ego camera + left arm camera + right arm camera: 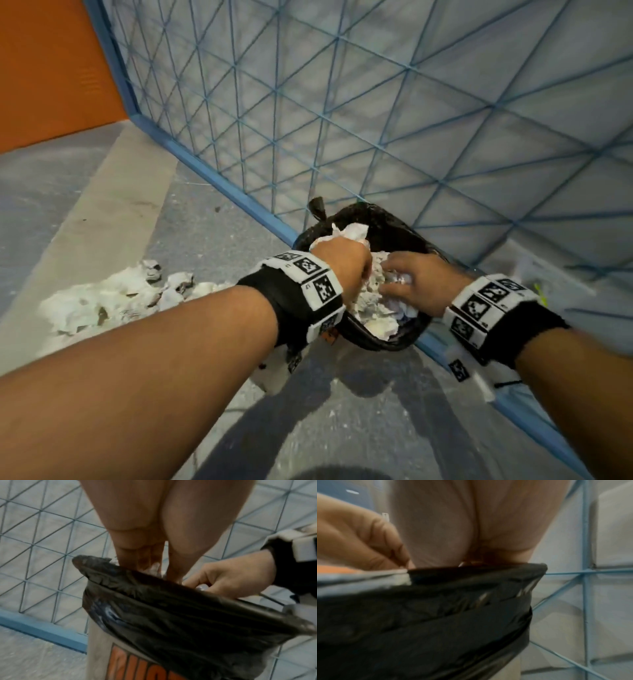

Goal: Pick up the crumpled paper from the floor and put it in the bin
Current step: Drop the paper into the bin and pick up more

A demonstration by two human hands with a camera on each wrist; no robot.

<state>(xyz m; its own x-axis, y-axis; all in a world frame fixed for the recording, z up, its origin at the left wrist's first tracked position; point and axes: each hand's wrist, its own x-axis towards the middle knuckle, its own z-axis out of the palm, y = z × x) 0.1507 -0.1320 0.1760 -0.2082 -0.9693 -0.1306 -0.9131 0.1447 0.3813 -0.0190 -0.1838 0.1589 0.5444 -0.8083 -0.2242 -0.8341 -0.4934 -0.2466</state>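
Crumpled paper [375,301] fills the bin [383,344] mouth; blue mesh fence [342,102] crowds behind it.

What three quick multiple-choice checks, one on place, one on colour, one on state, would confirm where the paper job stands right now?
1. Where are both hands?
A. over the bin's mouth
B. on the floor pile
C. on the mesh fence

2. What colour is the bin liner?
A. white
B. black
C. orange

3. Is the floor cleared of paper?
A. yes
B. no

Key: 1 A, the left hand and right hand press crumpled paper into the bin. 2 B, the bin liner is black. 3 B, a pile of paper lies on the floor.
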